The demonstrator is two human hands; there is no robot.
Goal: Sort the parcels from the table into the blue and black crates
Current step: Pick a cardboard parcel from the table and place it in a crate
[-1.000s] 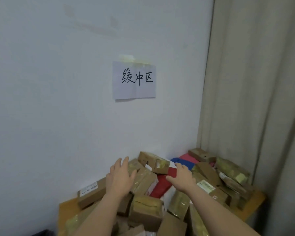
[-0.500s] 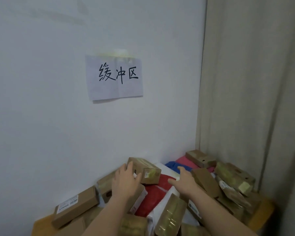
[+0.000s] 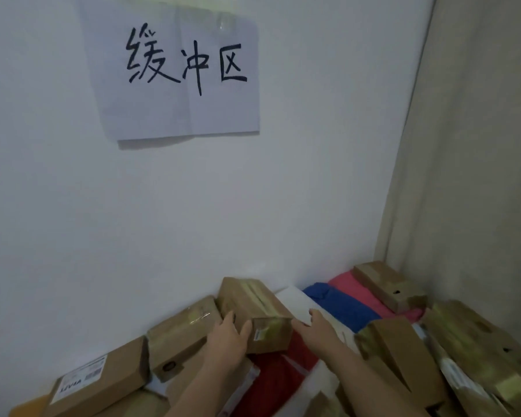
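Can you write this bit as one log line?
left hand: grips box | right hand: touches box end | crates: unseen

Parcels [image 3: 397, 353] lie heaped on the table [image 3: 21, 409] against the far wall [image 3: 193, 206]. A sign [image 3: 181, 73] hangs above; a curtain [image 3: 478, 145] stands right.
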